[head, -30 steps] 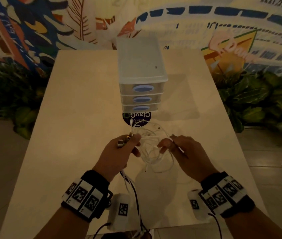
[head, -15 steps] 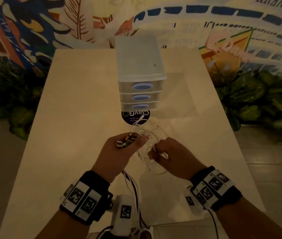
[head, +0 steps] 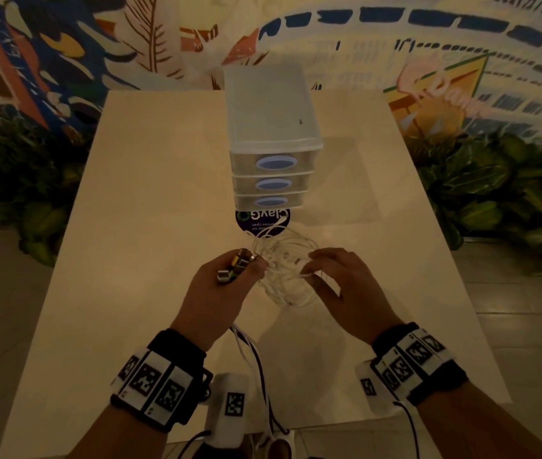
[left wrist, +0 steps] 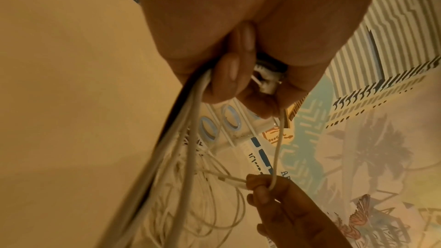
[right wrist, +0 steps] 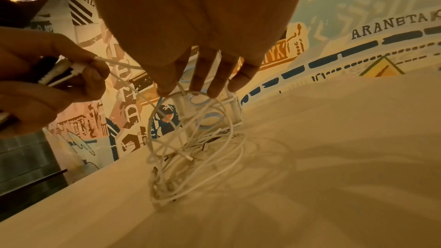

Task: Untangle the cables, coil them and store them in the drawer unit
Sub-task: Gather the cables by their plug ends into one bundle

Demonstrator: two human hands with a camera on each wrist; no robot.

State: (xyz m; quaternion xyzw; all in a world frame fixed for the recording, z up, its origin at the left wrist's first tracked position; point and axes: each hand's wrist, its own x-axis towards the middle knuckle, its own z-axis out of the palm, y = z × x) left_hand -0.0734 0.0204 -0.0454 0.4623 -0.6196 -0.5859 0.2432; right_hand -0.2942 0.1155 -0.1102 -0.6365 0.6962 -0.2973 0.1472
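Note:
A tangle of thin white cables [head: 284,270] lies on the table [head: 150,200] in front of the drawer unit [head: 272,127], whose three drawers are closed. My left hand [head: 246,270] grips a bunch of cable plugs [head: 234,268], seen also in the left wrist view as plugs [left wrist: 267,82]. From that fist a bundle of cables [head: 246,346] hangs down over the table's near edge. My right hand [head: 307,273] pinches one white strand [right wrist: 198,93] of the tangle between thumb and forefinger, its other fingers spread. The strand runs across to the left hand [right wrist: 95,71].
A round dark sticker [head: 263,223] lies on the table between the drawer unit and the tangle. Green plants [head: 495,193] flank the table on both sides, and a painted wall [head: 395,44] stands behind it.
My right hand has moved left towards the tangle and taken a new pinch on a strand. The left hand keeps its hold on the plugs.

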